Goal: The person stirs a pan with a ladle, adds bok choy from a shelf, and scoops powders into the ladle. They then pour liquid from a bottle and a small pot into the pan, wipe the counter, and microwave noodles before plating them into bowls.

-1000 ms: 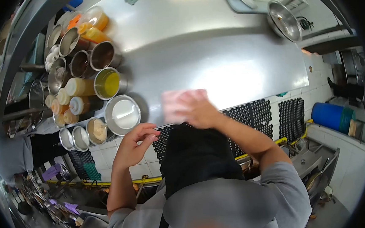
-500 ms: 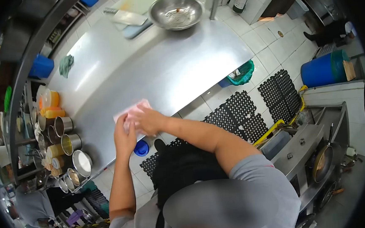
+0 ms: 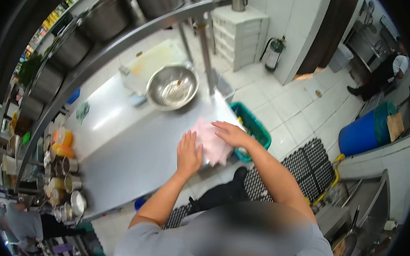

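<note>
A pink cloth (image 3: 209,141) lies spread near the right end of the steel table (image 3: 135,149), with one corner reaching past the front edge. My left hand (image 3: 189,153) is at the cloth's left side, fingers stretched out. Over its upper right part, my right hand (image 3: 231,134) has its fingers spread, the fingertips touching the fabric. Behind the cloth stands a large steel bowl (image 3: 172,86) with some residue inside.
A green bin (image 3: 258,133) stands by the table's right end. Steel containers (image 3: 72,182) line the left end, with a green rag (image 3: 82,110) farther back. Large pots (image 3: 104,16) sit on an overhead shelf. Other people (image 3: 386,70) are at the far right and lower left.
Both hands and the pink cloth have moved right along the table. The cloth, bunched between the hands before, is now spread out. My view has shifted, showing the overhead pots.
</note>
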Motion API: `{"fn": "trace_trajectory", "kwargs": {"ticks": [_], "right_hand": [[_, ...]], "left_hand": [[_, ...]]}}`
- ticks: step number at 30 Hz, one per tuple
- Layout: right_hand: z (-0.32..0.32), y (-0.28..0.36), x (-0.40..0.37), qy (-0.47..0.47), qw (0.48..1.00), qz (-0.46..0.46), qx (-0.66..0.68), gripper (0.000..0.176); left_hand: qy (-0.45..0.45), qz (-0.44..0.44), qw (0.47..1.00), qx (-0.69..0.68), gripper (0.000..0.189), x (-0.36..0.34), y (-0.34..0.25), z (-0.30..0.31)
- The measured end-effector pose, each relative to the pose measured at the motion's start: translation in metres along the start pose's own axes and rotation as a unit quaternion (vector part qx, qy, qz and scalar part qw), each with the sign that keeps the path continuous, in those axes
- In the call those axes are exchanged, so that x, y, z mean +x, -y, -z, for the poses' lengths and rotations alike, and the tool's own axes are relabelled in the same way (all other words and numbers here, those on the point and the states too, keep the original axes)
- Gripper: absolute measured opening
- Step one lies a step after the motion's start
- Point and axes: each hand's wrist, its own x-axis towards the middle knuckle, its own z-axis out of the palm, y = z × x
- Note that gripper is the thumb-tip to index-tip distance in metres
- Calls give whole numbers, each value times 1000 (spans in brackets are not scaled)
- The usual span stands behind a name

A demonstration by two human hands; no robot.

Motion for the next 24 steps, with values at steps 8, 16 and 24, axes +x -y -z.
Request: {"fn": "trace_trajectory", "kwargs": {"ticks": [8, 16, 24], "right_hand": [[247, -220, -279, -165, 897, -372, -174, 45], [311, -195, -497, -147, 796, -575, -123, 44], [529, -562, -332, -163, 827, -533, 74, 21]], "left_hand": [[82, 71, 982, 154, 74, 89, -25, -95], [116, 140, 962, 206, 76, 122, -21, -111], [107, 459, 859, 200, 75, 174, -66, -143]]}}
